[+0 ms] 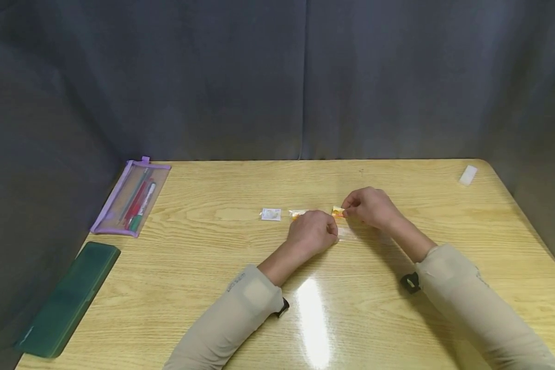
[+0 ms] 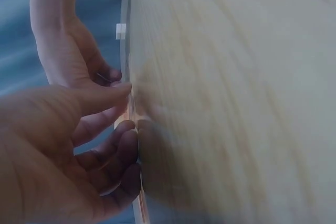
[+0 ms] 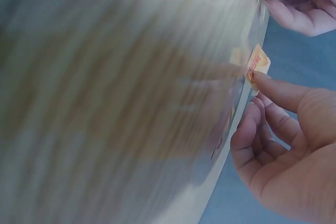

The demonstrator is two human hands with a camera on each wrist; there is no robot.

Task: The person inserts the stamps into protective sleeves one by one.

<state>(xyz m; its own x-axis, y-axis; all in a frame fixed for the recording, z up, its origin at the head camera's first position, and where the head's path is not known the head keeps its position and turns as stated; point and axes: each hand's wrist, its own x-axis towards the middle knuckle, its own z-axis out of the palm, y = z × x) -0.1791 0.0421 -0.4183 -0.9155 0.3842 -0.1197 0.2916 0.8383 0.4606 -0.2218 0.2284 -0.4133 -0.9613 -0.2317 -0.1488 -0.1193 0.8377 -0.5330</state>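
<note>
1. Right of the middle of the head view, the right hand (image 1: 372,205) is pinching a small yellow-and-red packet (image 1: 338,212) between thumb and fingertips; in the right wrist view, the thumb is pressing on its printed face and the other fingers are curling.
2. Near the centre, the left hand (image 1: 312,231) is bending its fingers, with the tips lying at the edge of a clear plastic piece (image 1: 348,235); whether it is gripping that piece, I cannot tell.
3. Just left of the left hand's knuckles, a second yellow-and-white packet (image 1: 298,213) is lying partly hidden.
4. Farther left in that row, a white packet (image 1: 271,214) is lying flat on the wooden table (image 1: 213,262).
5. At the left of the frame, a purple-edged mesh pouch (image 1: 115,233) is holding pens (image 1: 137,202); below it, a dark green case (image 1: 69,303) is lying aslant at the lower left.
6. At the upper right, a small white block (image 1: 468,175) is resting near the table's far corner.
7. Dark curtains (image 1: 240,77) are hanging across the top.
</note>
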